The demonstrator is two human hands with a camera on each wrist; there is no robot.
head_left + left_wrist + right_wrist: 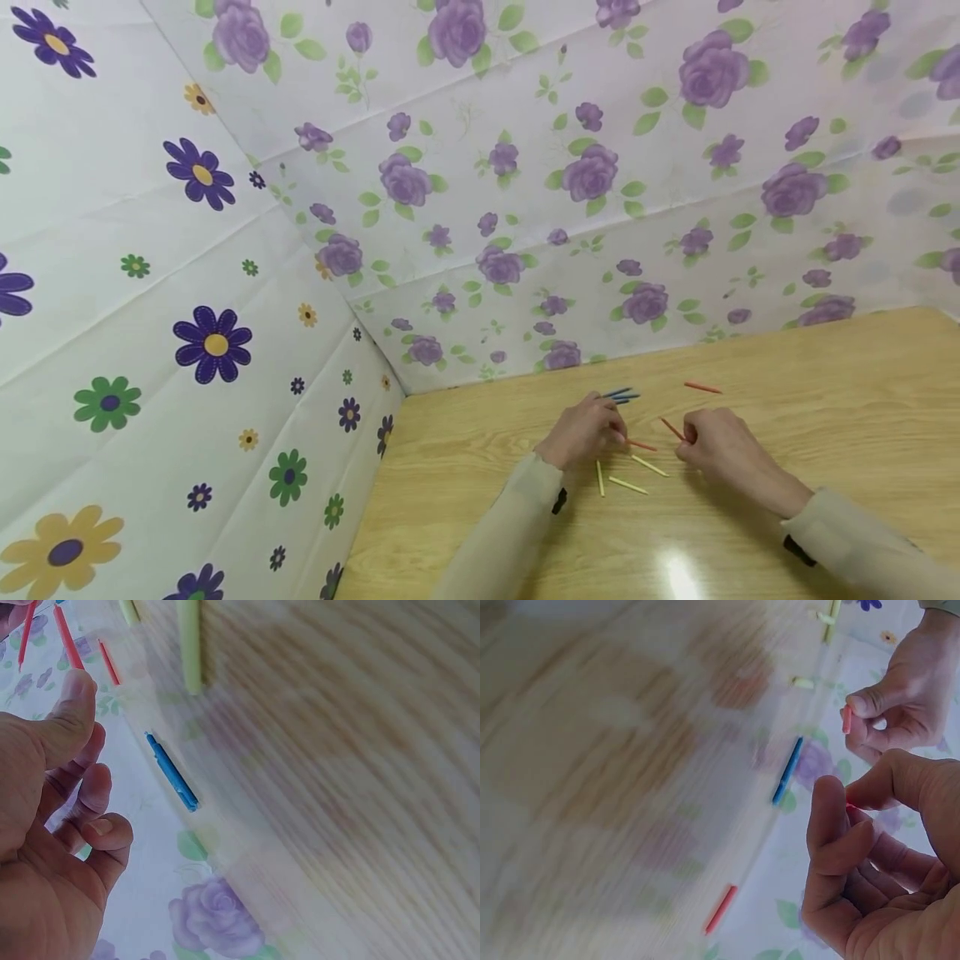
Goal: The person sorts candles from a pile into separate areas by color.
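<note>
Thin coloured sticks lie scattered on a wooden table (825,400). My left hand (617,437) pinches one end of a red stick (642,446) between thumb and finger; in the right wrist view the same left hand (853,712) holds that red stick (847,720). My right hand (684,442) pinches another red stick (671,428), of which only a sliver shows between thumb and index finger (832,817). Two blue sticks (621,394) lie just beyond the left hand. A third red stick (702,387) lies farther back on the right.
Three yellow sticks (628,485) lie between my wrists near the table's front. Floral sheets form walls behind (600,183) and to the left (187,333) of the table. The wrist views are blurred; a blue stick (172,772) shows by the table's edge.
</note>
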